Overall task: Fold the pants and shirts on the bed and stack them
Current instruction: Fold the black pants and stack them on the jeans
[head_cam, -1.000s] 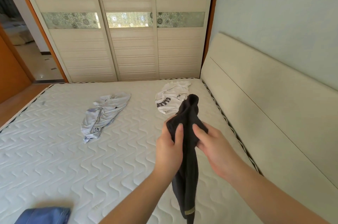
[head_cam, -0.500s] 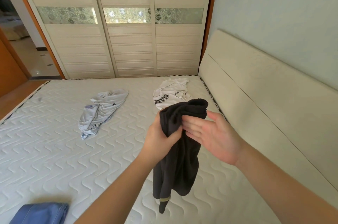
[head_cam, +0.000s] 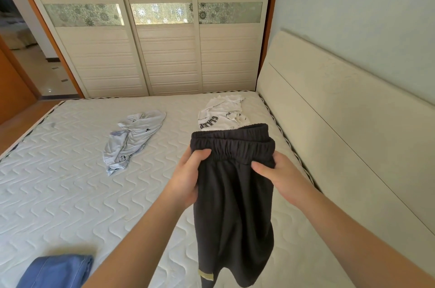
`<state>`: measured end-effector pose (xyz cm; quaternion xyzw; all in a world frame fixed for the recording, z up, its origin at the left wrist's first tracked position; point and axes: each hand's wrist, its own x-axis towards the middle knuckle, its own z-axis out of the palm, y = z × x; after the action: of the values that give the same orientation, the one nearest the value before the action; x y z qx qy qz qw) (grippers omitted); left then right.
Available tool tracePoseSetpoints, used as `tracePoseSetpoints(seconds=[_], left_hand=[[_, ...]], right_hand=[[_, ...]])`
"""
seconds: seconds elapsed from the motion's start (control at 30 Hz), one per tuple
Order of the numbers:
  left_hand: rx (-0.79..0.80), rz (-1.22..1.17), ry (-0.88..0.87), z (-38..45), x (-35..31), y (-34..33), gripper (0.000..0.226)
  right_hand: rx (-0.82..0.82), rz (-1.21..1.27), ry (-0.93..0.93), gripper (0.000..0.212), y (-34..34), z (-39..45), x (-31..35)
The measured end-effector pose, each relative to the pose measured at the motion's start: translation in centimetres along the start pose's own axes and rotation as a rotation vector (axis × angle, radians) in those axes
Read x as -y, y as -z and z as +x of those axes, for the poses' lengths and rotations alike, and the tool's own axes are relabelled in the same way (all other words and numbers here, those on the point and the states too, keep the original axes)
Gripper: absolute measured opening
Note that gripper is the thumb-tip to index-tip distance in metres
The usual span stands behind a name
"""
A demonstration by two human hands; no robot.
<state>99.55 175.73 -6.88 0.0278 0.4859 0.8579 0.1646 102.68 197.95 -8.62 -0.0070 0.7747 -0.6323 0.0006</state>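
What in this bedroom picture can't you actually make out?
- Black pants: leg ends cut off by the head view's bottom edge.
- White shirt: lettering partly hidden by its own folds and the waistband.
- Blue garment: mostly cut off at the bottom edge.
- Grey shirt: print too small to read.

The pants point(head_cam: 233, 184) hang between the left hand point(head_cam: 188, 179) and right hand point(head_cam: 280, 174). One shirt point(head_cam: 221, 114) lies directly behind the grip; another shirt point(head_cam: 131, 139) lies left of it, both on the bed point(head_cam: 58, 193).
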Motion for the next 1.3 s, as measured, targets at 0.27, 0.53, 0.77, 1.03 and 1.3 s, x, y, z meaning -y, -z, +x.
tracePoseSetpoints(seconds=[0.27,0.53,0.77,1.03,1.3], left_hand=[[0.408,0.896,-0.151,-0.2,-4.5,4.5,0.063],[0.441,1.511,-0.146,0.7,-4.2,0.0,0.101],[0.330,1.419,-0.158,2.4,0.1,-1.3,0.087],[0.304,1.522,-0.117,3.3,0.2,-1.6,0.034],[0.298,1.502,-0.148,1.1,-2.9,-4.0,0.030]], right_hand=[[-0.138,-0.137,0.105,0.009,-0.3,-0.4,1.3],[-0.101,-0.279,0.148,0.027,-2.1,0.1,1.0],[-0.080,-0.359,0.107,0.027,-0.5,-0.2,0.3],[0.073,-0.198,-0.122,0.046,2.1,-1.4,-4.9],[-0.005,0.035,-0.705,0.065,3.1,-3.8,-16.8]])
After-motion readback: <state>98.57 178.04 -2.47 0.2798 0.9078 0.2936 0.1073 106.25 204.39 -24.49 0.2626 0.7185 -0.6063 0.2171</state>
